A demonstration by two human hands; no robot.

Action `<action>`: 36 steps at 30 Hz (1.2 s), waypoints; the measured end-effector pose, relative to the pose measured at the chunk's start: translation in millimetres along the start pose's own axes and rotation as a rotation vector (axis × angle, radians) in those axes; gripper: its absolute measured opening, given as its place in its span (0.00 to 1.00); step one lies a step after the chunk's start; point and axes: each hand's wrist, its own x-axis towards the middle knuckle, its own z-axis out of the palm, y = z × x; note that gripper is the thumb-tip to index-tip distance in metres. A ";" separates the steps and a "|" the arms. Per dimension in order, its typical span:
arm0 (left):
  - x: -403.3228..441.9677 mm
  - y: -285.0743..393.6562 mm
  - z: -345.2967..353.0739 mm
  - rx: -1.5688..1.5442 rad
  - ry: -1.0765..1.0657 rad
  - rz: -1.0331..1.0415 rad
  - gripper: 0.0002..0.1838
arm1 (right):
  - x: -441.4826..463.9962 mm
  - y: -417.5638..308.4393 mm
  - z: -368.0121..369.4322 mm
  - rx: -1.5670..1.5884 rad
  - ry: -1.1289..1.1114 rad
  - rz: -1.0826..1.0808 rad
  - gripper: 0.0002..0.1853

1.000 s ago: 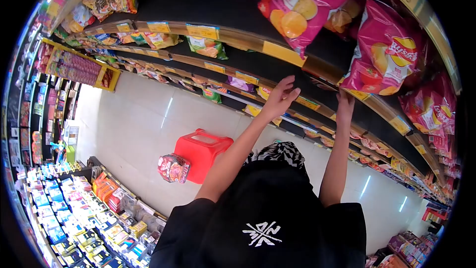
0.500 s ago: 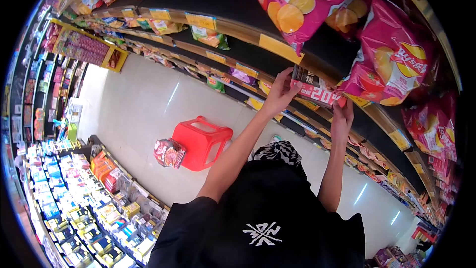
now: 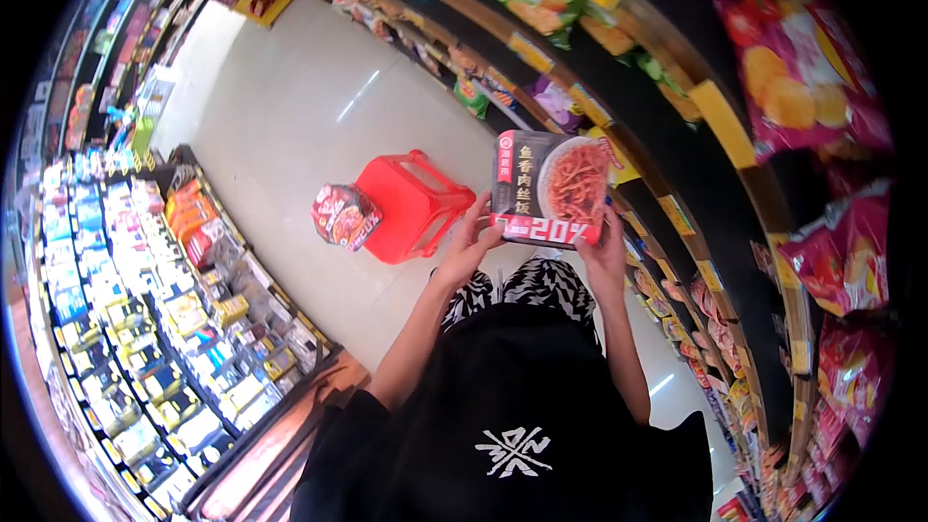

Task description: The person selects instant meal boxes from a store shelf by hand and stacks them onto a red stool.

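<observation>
A boxed ready meal [image 3: 527,179], black and red with a picture of shredded food in a bowl and "20%" on its lower edge, is held up between my two hands. My left hand [image 3: 471,240] grips its lower left corner, fingers partly behind the box. On the lower right corner, my right hand [image 3: 604,249] is closed round the edge. Left of the box, a red plastic stool [image 3: 401,208] is on the floor. A similar-looking red and black food package [image 3: 345,217] rests at the stool's left side; I cannot tell exactly what supports it.
Shelves of snack bags curve along the right, with pink chip bags [image 3: 807,68] nearest and yellow price tags [image 3: 722,124] on the edges. Brightly lit racks of small packages [image 3: 184,329] line the left. A pale tiled floor [image 3: 290,106] runs between them.
The boxed meal has come away from the shelf edge, down and left towards my body, its front now facing me. Both hands moved with it, and the view has turned left.
</observation>
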 end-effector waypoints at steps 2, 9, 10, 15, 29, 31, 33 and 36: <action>-8.8 -18.7 -34.2 -0.099 0.082 -0.075 0.35 | 3.1 31.0 32.0 -0.083 -0.022 0.089 0.34; -11.0 -57.2 -133.1 -0.208 0.370 -0.238 0.29 | 19.9 157.0 125.0 -0.426 -0.277 0.257 0.31; -7.4 -69.8 -151.9 -0.185 0.368 -0.309 0.32 | 19.7 192.0 134.1 -0.528 -0.287 0.173 0.31; 13.2 -129.0 -236.8 0.003 0.482 -0.415 0.28 | 25.3 243.6 200.9 -0.615 -0.304 0.296 0.28; 19.0 -214.4 -329.7 0.481 0.423 -0.378 0.43 | 27.0 331.8 274.9 -0.986 -0.207 0.357 0.38; 25.3 -222.5 -332.5 0.426 0.367 -0.315 0.43 | 38.8 331.4 280.4 -1.104 -0.126 0.459 0.39; 22.8 -236.9 -329.8 0.533 0.386 -0.338 0.43 | 50.2 328.9 272.2 -0.529 -0.319 0.640 0.40; 25.9 -214.9 -325.4 0.470 0.403 -0.320 0.44 | 58.1 335.2 272.0 -0.230 -0.491 0.671 0.46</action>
